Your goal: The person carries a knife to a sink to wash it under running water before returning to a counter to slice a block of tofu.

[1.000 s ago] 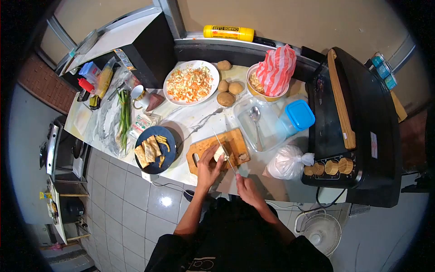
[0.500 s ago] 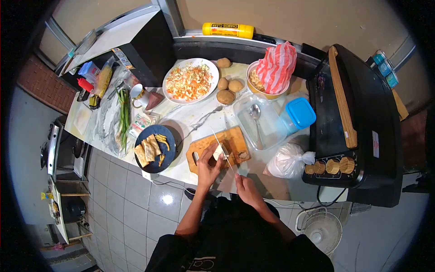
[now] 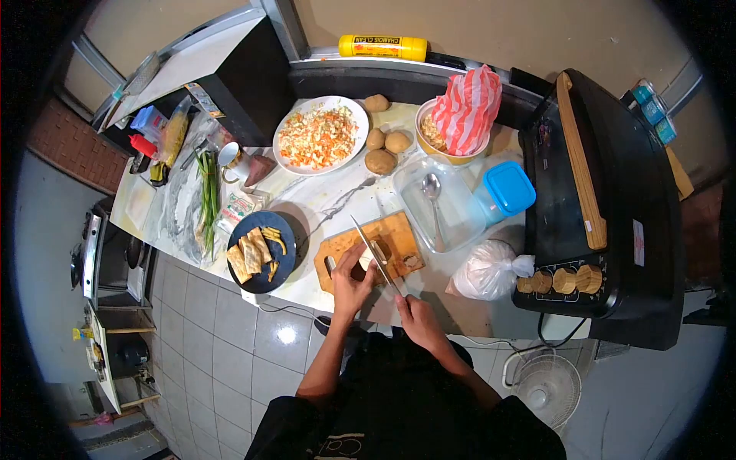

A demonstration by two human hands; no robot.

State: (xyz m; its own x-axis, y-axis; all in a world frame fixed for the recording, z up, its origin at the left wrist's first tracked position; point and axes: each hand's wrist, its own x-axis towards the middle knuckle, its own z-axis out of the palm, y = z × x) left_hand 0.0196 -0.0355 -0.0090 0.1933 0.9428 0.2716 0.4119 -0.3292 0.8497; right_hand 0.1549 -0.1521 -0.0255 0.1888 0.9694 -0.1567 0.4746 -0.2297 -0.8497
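Observation:
On a wooden cutting board [image 3: 399, 235], my left hand [image 3: 351, 281] has its fingers curled round a pale piece of food [image 3: 366, 257], its kind not clear. In my right hand [image 3: 421, 323] is the handle of a knife [image 3: 373, 250]. Its blade runs up and left across the board, along the right side of the pale piece. A slice [image 3: 381, 251] shows just right of the blade. Close by on the left, a dark blue plate [image 3: 277, 222] bears folded golden pastries [image 3: 250, 259] and small yellow-green pieces.
Behind the board stand a plate of shredded vegetables [image 3: 320, 140], several potatoes [image 3: 381, 162] and a bowl with a striped bag [image 3: 466, 111]. To the right are a clear container [image 3: 452, 222] with a spoon, a blue-lidded tub [image 3: 509, 190], a tied bag [image 3: 491, 272] and a black oven [image 3: 613, 199].
The knife blade has turned, so its flat side shows more. A slice now appears to the right of the blade. Both hands stay in nearly the same place.

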